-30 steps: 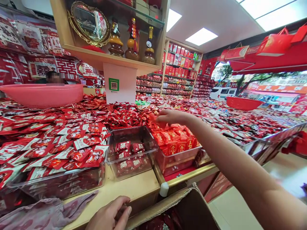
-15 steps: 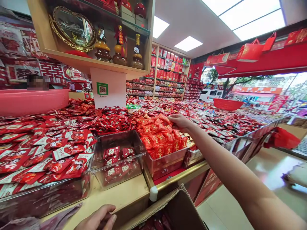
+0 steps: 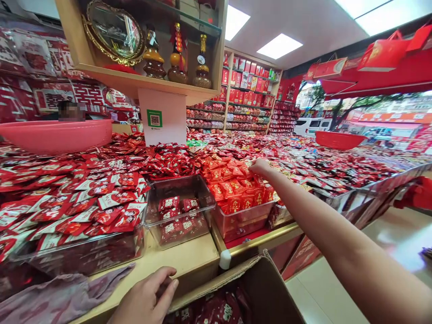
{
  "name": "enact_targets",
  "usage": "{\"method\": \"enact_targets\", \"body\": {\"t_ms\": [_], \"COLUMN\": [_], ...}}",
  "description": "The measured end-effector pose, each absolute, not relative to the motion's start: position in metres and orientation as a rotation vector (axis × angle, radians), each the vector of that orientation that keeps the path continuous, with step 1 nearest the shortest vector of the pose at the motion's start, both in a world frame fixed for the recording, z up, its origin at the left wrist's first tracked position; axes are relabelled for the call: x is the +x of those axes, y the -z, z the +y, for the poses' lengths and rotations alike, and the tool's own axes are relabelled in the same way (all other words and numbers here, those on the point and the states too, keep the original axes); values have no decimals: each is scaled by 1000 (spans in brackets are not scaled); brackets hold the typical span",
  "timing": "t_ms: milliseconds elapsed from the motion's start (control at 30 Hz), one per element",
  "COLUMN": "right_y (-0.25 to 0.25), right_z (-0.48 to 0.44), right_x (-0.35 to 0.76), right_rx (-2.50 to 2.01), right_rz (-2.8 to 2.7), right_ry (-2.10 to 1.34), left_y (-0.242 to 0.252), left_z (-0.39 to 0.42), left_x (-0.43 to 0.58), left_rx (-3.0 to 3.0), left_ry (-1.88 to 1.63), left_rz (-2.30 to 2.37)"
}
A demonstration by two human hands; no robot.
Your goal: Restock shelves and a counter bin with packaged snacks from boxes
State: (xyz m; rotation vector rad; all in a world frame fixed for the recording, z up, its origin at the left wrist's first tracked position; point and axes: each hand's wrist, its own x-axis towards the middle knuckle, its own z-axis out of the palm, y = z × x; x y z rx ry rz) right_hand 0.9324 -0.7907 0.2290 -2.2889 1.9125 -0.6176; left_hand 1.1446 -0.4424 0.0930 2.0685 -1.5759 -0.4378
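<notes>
My right hand (image 3: pixel 259 167) reaches out to the right edge of a heap of bright red packets with gold print (image 3: pixel 232 182). Its fingers look curled in among them; whatever they hold is hidden. The heap fills a clear plastic bin (image 3: pixel 245 220). Low in front, my left hand (image 3: pixel 148 294) hovers empty beside an open cardboard box (image 3: pixel 280 288), thumb and fingers apart. Dark red packets with white double-happiness characters (image 3: pixel 226 310) lie inside that box. Similar packets sit in a half-filled clear bin (image 3: pixel 182 229) left of the bright red heap.
A large bin of red-and-white packets (image 3: pixel 111 202) stands left, with a mauve cloth (image 3: pixel 64 297) before it. A gold counter rail (image 3: pixel 263 236) ends in a white cap. Overhead juts a display cabinet (image 3: pixel 145 74). Behind a pink basin (image 3: pixel 57 137), a person's head partly shows.
The view has swung left and slightly down, so the scene sits further right and more of the cardboard box shows. My right hand stays at the red packets, its fingers more curled in.
</notes>
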Motion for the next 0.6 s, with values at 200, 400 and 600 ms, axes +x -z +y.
{"method": "enact_targets", "body": {"t_ms": [200,400,600], "right_y": [-256,-247,-199], "right_z": [-740,-669,-669], "right_x": [966,1062,1127], "right_rx": [-2619,-3142,-2950], "right_rz": [1578,709,709], "right_ry": [802,93,-675], "left_y": [-97,-99,-101], "left_z": [-440,-438,-434], "left_x": [1139,1136,1134], "left_rx": [2059,2078,2068], "left_ry": [466,455,447], "left_rz": [-1582,-1592,-1578]}}
